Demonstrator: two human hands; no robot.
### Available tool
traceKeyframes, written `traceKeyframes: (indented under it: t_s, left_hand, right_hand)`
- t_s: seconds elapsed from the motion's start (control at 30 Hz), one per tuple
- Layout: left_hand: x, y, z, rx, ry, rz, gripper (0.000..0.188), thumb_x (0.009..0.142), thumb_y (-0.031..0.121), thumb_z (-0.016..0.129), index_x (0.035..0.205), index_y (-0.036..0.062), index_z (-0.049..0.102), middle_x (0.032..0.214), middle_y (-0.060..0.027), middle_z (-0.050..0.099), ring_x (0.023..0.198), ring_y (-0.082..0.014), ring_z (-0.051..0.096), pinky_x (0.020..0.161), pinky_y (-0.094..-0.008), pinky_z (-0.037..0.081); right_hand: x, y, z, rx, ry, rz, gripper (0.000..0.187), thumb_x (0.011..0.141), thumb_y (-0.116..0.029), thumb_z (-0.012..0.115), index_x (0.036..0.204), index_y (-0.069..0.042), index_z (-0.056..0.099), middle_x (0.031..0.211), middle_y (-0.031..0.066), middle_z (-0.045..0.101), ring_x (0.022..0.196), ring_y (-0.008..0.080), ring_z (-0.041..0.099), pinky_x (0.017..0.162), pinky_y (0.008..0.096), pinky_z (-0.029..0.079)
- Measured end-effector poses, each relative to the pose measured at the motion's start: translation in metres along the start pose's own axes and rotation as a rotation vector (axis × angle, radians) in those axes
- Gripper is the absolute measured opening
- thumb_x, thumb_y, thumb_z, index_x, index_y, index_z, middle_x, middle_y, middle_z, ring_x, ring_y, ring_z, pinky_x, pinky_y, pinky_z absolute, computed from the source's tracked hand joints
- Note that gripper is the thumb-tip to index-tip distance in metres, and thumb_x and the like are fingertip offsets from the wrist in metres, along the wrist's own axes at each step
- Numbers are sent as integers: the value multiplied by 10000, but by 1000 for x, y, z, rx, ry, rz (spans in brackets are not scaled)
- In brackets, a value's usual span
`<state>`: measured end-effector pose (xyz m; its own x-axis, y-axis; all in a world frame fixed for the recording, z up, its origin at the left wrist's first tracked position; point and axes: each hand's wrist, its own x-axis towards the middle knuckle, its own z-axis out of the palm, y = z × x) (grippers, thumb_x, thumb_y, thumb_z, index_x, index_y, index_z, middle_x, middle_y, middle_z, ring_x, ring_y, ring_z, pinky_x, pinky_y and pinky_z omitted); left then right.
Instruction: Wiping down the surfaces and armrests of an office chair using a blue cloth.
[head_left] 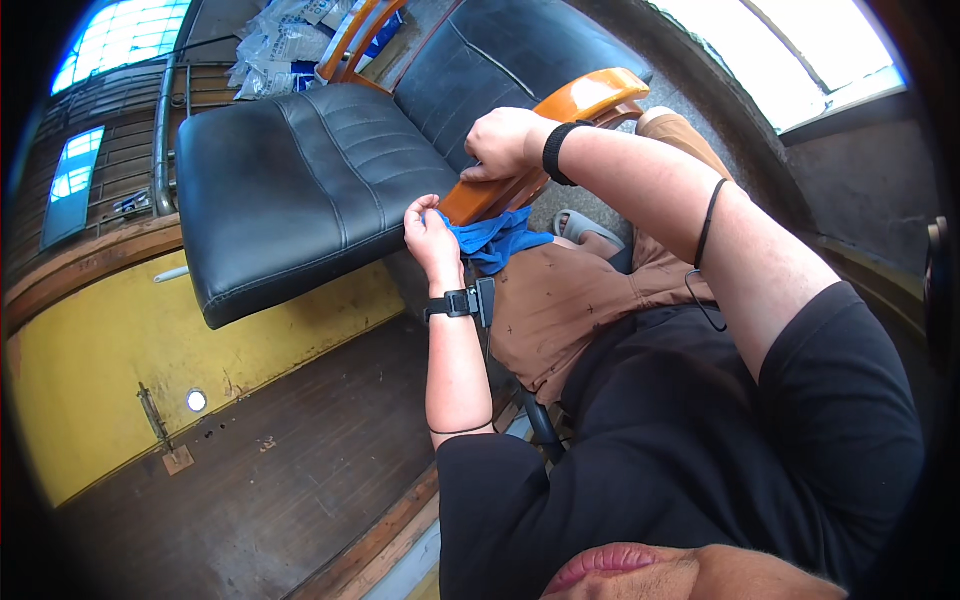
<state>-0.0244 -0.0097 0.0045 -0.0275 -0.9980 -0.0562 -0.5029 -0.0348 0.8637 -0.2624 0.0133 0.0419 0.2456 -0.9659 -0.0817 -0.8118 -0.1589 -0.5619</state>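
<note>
Head view: at upper centre, a person's right hand [503, 143] curls at the wooden armrest [476, 201] of a black padded chair [290, 190]; left fingers [424, 207] bend beside blue cloth [500, 242]. Neither hand's hold can be confirmed.

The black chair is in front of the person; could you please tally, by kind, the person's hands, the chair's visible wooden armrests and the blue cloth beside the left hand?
Left hand and right hand: 2
Near wooden armrest and far wooden armrest: 2
Blue cloth: 1
Total: 5
</note>
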Motion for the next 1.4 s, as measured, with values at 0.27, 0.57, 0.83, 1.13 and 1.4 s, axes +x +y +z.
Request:
traceKeyframes:
  t_s: [0.27, 0.57, 0.83, 1.13, 1.4]
  left_hand:
    - [-2, -10, 5, -141, 37, 104, 226, 1019, 64, 499, 1198, 3, 622, 1101, -83, 682, 906, -118, 575, 846, -266, 474]
    - [2, -34, -1, 222, 41, 435, 205, 1006, 96, 576, 1172, -16, 621, 1160, -77, 647, 976, -133, 615, 872, -277, 520]
    - [15, -11, -5, 82, -65, 298, 119, 942, 55, 658, 1039, 22, 718, 1273, -133, 656, 1121, -252, 631, 949, -354, 500]
    - [23, -4, -9, -133, -281, -279, 374, 1014, 213, 653, 1265, -64, 645, 1175, -89, 712, 1006, -148, 667, 926, -294, 520]
    - [23, -2, -14, -282, -374, -306, 347, 1016, 187, 608, 1269, -47, 650, 1114, -78, 715, 962, -153, 669, 878, -315, 537]
  right_hand:
    - [4, 6, 9, -7, 87, -49, 496, 937, -521, 625, 906, -53, 786, 852, 181, 738, 862, 366, 723, 829, 439, 577]
    - [4, 3, 8, -11, 76, -44, 501, 941, -527, 623, 907, -54, 785, 858, 176, 742, 870, 363, 724, 834, 434, 577]
    - [3, 6, 9, -11, 77, -57, 493, 938, -518, 623, 905, -54, 786, 853, 180, 740, 874, 368, 723, 837, 436, 576]
    - [4, 8, 11, 5, 93, -48, 495, 938, -518, 622, 893, -52, 786, 847, 179, 739, 861, 374, 722, 835, 439, 577]
    - [5, 8, 13, 5, 98, -55, 494, 933, -514, 623, 884, -48, 781, 842, 186, 734, 855, 376, 719, 822, 442, 576]
